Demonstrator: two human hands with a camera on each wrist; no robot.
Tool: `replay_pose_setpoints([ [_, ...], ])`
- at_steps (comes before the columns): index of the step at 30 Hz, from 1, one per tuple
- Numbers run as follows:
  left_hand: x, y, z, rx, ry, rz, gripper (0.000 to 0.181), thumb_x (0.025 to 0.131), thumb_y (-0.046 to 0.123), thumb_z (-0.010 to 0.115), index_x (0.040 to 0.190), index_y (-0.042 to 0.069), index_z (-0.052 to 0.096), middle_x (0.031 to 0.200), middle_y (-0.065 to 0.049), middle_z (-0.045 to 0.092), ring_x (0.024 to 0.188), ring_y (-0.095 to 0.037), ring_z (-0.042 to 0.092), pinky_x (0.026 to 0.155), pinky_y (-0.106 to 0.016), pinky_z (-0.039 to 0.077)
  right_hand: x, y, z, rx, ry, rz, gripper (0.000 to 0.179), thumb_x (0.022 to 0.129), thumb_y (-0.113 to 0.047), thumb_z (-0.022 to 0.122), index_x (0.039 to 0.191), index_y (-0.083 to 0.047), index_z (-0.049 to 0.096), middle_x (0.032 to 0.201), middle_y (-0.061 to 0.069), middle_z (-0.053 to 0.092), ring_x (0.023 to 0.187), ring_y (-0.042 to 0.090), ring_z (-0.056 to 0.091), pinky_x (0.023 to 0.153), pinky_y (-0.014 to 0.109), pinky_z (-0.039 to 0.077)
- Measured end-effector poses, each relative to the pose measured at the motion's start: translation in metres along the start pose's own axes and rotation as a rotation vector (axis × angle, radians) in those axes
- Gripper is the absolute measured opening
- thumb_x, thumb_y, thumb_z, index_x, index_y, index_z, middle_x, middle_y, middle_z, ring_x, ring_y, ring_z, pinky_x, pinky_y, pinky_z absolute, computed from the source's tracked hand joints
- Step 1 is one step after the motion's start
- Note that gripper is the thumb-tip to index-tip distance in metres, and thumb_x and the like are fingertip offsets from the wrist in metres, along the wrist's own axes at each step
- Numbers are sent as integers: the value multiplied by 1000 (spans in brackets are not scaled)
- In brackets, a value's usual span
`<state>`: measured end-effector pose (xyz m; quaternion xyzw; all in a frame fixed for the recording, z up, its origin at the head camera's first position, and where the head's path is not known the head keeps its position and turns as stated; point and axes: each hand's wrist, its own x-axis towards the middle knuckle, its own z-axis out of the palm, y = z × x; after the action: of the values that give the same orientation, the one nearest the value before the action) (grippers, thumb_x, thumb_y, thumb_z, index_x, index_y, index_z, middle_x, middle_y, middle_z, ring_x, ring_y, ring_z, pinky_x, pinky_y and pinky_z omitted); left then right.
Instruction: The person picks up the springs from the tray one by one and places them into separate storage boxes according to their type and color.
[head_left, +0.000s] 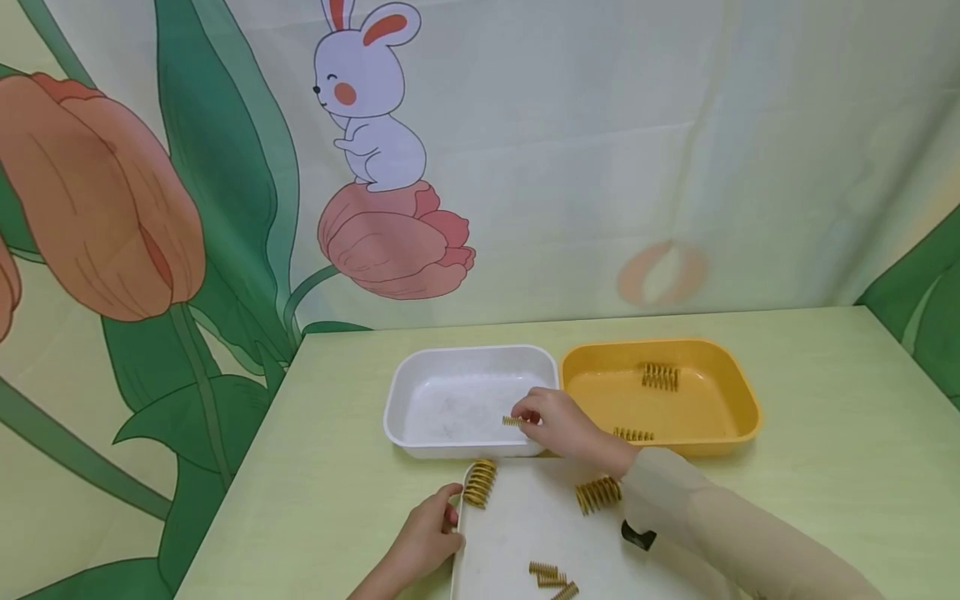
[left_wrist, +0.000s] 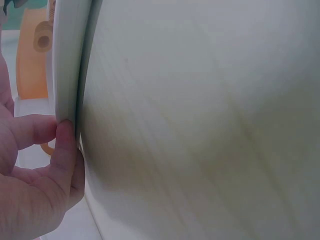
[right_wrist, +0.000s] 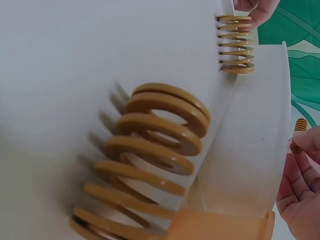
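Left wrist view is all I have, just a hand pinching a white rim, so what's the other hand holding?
Observer: The right hand pinches a small spring at the white bin.
Operator: Are there more that size lying loose?
Observer: Yes, three small springs show close together on the white tray.
Operator: And what's inside the yellow bin?
Observer: Two springs show in there, one toward the back and one at the front wall.
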<state>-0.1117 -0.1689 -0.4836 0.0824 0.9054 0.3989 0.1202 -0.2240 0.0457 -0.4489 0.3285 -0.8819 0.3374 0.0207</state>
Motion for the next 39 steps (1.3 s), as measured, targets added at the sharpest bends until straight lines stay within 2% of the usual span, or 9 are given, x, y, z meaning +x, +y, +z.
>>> replay_pose_setpoints([
  [6, 0, 1, -1, -10, -5, -3, 60, 64, -7, 58, 121, -7, 41, 77, -4, 47, 62, -9, 42, 53, -19, 36, 8, 2, 3, 0, -4, 21, 13, 77, -5, 60, 87, -5, 67, 75, 0, 59, 66, 9, 49, 60, 16, 43],
  [16, 0, 0, 1, -10, -4, -5, 61, 63, -7, 57, 122, -6, 41, 78, -4, 47, 62, -7, 41, 53, -18, 36, 18, 9, 10, 12, -59, 85, 13, 77, -4, 61, 88, -4, 68, 76, 2, 60, 65, 9, 47, 61, 17, 41],
  [27, -1, 0, -1, -12, 1, 5, 60, 63, -7, 57, 121, -6, 41, 77, -4, 47, 61, -7, 41, 53, -18, 36, 31, 11, 17, -20, -55, 48, 13, 76, -3, 60, 87, -3, 67, 77, 4, 62, 66, 10, 47, 62, 19, 42],
  [39, 0, -1, 1, -14, 1, -10, 60, 63, -6, 58, 121, -5, 41, 78, -4, 47, 61, -7, 41, 52, -18, 35, 41, 10, 22, -15, -118, 67, 14, 74, -3, 61, 87, -3, 67, 74, 3, 59, 66, 10, 47, 63, 20, 42],
])
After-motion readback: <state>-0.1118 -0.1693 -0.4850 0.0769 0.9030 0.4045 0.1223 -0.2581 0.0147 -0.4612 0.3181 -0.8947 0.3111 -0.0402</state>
